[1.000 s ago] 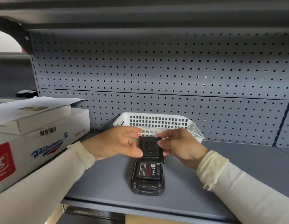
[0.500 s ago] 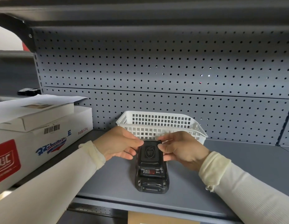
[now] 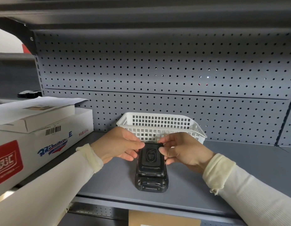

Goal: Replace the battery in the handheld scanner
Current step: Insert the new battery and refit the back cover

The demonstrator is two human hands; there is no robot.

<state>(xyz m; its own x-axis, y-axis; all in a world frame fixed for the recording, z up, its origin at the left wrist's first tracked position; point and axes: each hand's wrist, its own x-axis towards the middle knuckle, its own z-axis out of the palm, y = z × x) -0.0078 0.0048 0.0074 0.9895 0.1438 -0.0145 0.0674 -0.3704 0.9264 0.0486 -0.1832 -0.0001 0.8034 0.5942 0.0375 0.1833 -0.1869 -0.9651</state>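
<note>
A grey perforated metal backboard rises at 12 o'clock above the smooth shelf. A glossy cardboard box sits at 9 o'clock; a white plastic lattice basket stands centre. Below it lies the black, rounded scanner, its textured battery cover pinched by the left hand and right hand.

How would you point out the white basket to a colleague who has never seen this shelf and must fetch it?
Find the grey shelf backed by perforated panels. At its middle, against the back panel, stands the white basket, just behind the black scanner. It alone has lattice walls; the cardboard boxes to its left are solid.
</note>
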